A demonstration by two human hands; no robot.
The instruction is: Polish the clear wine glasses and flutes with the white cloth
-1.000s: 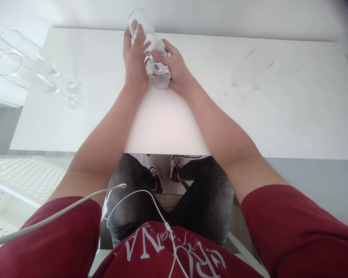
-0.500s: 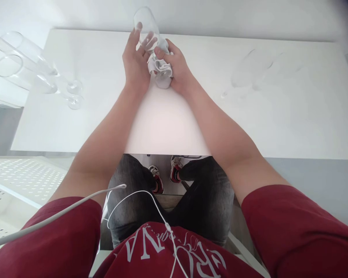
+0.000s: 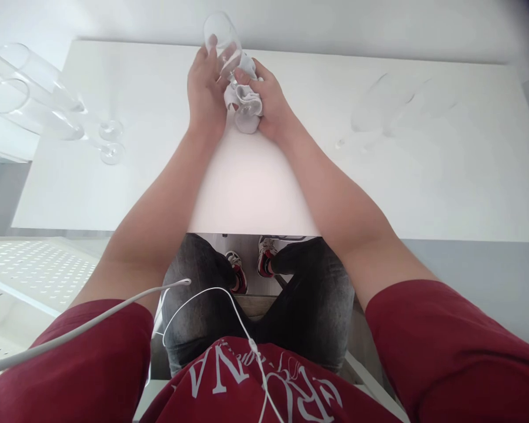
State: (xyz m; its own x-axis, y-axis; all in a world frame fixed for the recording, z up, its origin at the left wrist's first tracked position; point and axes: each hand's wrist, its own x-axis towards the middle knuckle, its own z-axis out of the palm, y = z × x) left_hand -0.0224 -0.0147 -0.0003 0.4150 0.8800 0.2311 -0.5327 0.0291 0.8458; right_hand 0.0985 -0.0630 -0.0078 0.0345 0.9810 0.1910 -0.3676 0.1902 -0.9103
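- Two hands, left hand [image 3: 205, 97] and right hand [image 3: 268, 97], share one stemmed glass [image 3: 223, 32] over the far part of the white table [image 3: 255, 188], midway along it.
- The left hand is cupped, its fingers curled around the bowl and partly visible through it; how firmly they press cannot be told.
- The right hand is closed on a crumpled white cloth [image 3: 242, 94], pinching it around the stem below the bowl, thumb on the near side.
- The glass tilts, rim pointing away from the person and foot toward them, just below the cloth; whether the foot touches the table cannot be told.
- Two champagne flutes [image 3: 55, 120] stand side by side on the left of the table, well apart from the hands.
- More clear glassware [image 3: 374, 111] shows faintly on the right, its outlines too pale to count.
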